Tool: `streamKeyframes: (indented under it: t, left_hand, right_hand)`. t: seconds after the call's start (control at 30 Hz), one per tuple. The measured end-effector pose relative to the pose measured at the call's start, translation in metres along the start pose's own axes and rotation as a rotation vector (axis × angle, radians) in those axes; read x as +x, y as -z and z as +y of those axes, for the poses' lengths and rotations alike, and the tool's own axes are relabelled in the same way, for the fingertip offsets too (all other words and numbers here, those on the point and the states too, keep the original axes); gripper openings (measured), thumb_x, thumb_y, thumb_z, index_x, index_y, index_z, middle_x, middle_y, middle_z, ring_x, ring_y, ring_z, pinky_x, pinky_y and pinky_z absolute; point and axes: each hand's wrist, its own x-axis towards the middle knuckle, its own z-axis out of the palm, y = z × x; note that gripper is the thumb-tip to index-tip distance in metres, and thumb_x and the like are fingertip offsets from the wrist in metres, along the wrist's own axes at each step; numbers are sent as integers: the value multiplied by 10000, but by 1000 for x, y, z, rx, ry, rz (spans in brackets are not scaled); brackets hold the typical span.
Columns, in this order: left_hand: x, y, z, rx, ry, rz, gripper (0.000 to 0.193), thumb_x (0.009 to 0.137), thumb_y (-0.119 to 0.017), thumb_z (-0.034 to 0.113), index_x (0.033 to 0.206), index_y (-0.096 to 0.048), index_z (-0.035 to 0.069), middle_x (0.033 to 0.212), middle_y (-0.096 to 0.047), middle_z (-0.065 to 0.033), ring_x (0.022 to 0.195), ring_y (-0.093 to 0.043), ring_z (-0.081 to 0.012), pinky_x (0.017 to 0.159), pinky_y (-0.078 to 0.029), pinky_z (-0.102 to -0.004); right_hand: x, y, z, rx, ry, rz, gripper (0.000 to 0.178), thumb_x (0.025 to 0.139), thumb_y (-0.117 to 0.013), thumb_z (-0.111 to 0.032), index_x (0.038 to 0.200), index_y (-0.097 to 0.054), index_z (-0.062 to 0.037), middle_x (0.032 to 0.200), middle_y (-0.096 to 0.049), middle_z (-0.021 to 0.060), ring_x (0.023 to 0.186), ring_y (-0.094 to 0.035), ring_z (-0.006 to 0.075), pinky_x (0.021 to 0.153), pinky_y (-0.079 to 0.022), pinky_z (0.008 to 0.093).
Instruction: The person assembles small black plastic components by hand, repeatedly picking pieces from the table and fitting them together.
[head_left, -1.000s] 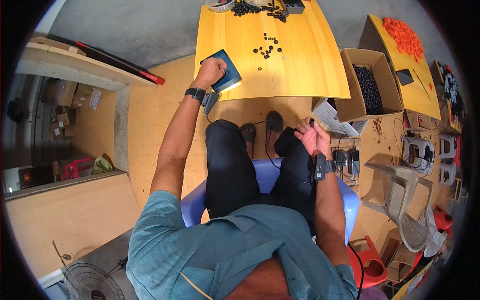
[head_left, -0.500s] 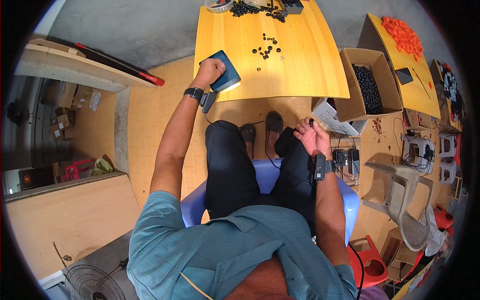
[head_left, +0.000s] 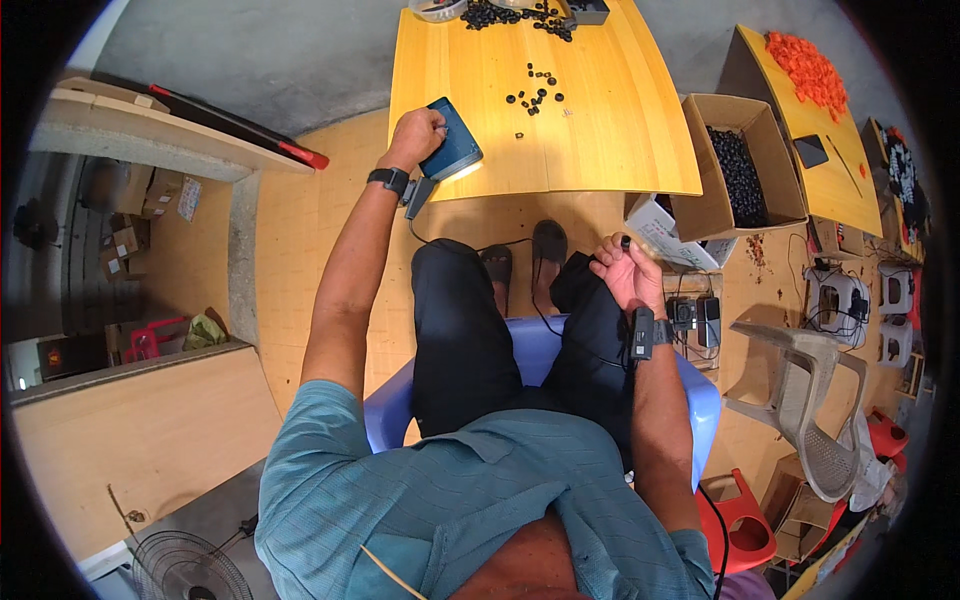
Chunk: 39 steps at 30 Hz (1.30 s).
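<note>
My left hand [head_left: 414, 138] is over the left side of a flat dark teal block [head_left: 456, 146] at the table's near left corner. Its fingers are curled together, and whatever they might hold is hidden. Low beside the right thigh, my right hand [head_left: 629, 275] is turned palm up, with a small black part [head_left: 626, 243] pinched at its fingertips. On the yellow table [head_left: 600, 130], several small loose black parts [head_left: 540, 96] lie beyond the block. A larger heap of black parts [head_left: 490, 16] sits at the far edge.
An open cardboard box [head_left: 690, 160] of black parts stands right of the table, above a white carton [head_left: 660, 228]. Orange pieces [head_left: 806, 75] are heaped on another table at far right. A grey plastic chair [head_left: 800, 390] lies tipped on the floor. A cable runs across my legs.
My left hand has shifted slightly left on the block, its fingers still curled. The right hand stays by the thigh with the black part, which is tilted a little differently.
</note>
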Motion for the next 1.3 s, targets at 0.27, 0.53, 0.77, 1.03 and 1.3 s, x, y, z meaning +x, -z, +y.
streamKeyframes:
  t: [0.27, 0.53, 0.77, 1.03, 1.3]
  left_hand:
    - [10, -16, 8, 9, 110, -62, 96, 703, -714, 76, 794, -713, 45, 851, -697, -200, 844, -679, -369, 791, -538, -436]
    - [0, -9, -6, -262, 230, 17, 188, 735, -720, 68, 914, -716, 8, 824, -719, -122, 723, -690, -231, 701, -541, -328]
    - [-3, -5, -13, -235, 38, -19, 156, 806, -619, 36, 921, -724, 17, 895, -697, -179, 848, -686, -309, 782, -541, -367]
    - [-2, -4, -18, -258, 127, 162, 148, 809, -602, -1, 904, -715, 10, 893, -701, -191, 847, -689, -332, 780, -545, -385]
    - [-1, 11, -2, 103, 35, -167, 152, 726, -668, 44, 868, -719, 24, 900, -688, -227, 879, -676, -381, 796, -545, -428]
  right_hand:
    - [0, 1, 0, 12, -5, -28, 220, 958, -579, -294, 983, -556, -77, 853, -488, 12, 878, -487, 176, 856, -441, 374]
    - [3, -1, 0, 9, -15, -25, 214, 955, -577, -304, 982, -566, -92, 852, -489, 13, 877, -485, 181, 865, -433, 378]
    - [1, 3, 0, 2, -7, -11, 207, 954, -579, -302, 987, -578, -98, 854, -497, 11, 882, -487, 185, 869, -437, 383]
    - [2, 1, 0, 8, -14, -17, 208, 955, -582, -300, 995, -577, -96, 855, -502, 7, 894, -498, 181, 877, -449, 382]
    - [2, 1, -2, 3, -17, -23, 213, 953, -585, -298, 990, -571, -88, 848, -499, 8, 882, -497, 177, 867, -446, 377]
